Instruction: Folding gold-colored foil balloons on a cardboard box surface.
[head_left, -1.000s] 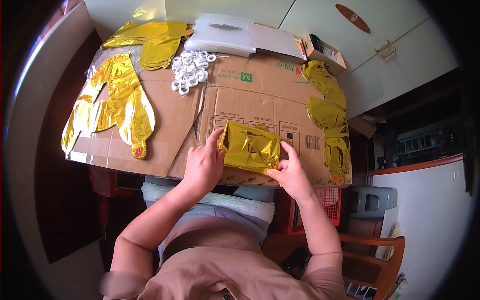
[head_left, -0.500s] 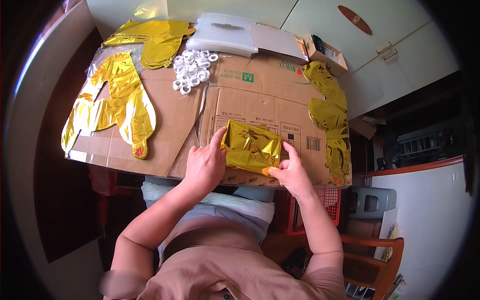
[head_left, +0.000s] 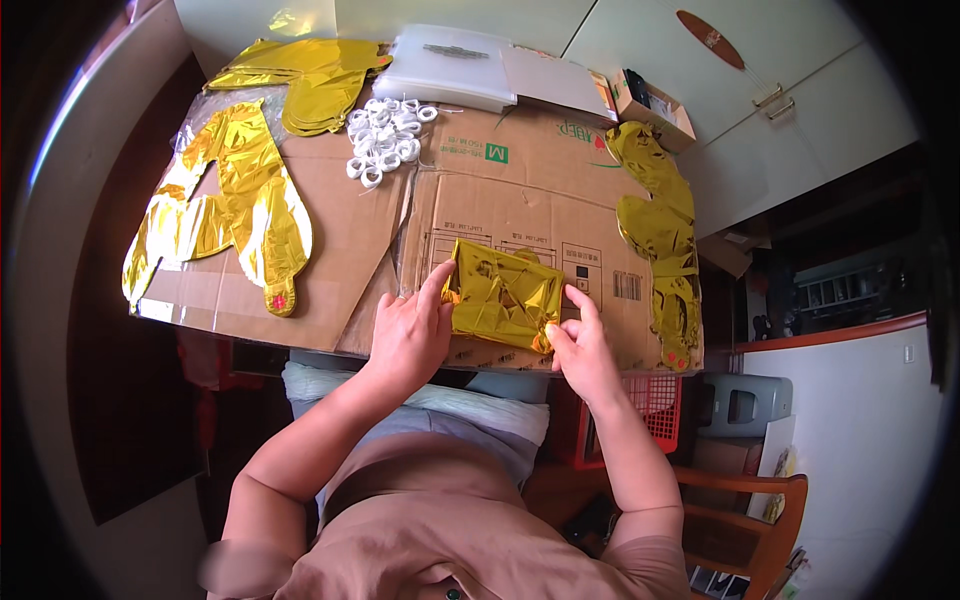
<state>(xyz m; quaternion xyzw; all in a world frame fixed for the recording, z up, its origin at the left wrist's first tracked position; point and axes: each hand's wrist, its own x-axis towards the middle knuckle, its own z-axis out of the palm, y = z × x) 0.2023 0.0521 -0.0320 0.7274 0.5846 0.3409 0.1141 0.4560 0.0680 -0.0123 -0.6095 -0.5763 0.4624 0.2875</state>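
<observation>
A gold foil balloon [head_left: 505,300], folded into a rough rectangle, lies on the cardboard near its front edge. My left hand [head_left: 408,338] grips its left side, index finger along the edge and the thumb mostly hidden. At the lower right corner, my right hand [head_left: 582,348] pinches the foil, with its thumb on the corner and its index finger beside the right edge. Flat letter-shaped gold foil balloons lie about: one [head_left: 225,215] at left, a stack [head_left: 310,85] at far left and another [head_left: 655,230] along the right edge.
Flattened brown cardboard [head_left: 530,200] covers the table. Small coils of white ribbon [head_left: 385,145] sit at its far middle. Behind them are a translucent plastic case [head_left: 440,70] and a small open box [head_left: 655,110]. A wooden chair [head_left: 790,510] and red basket [head_left: 655,415] stand below right.
My right thumb has shifted slightly right at the corner of the folded foil. The foil's surface looks flatter, and a bit of it now shows by my left fingers.
</observation>
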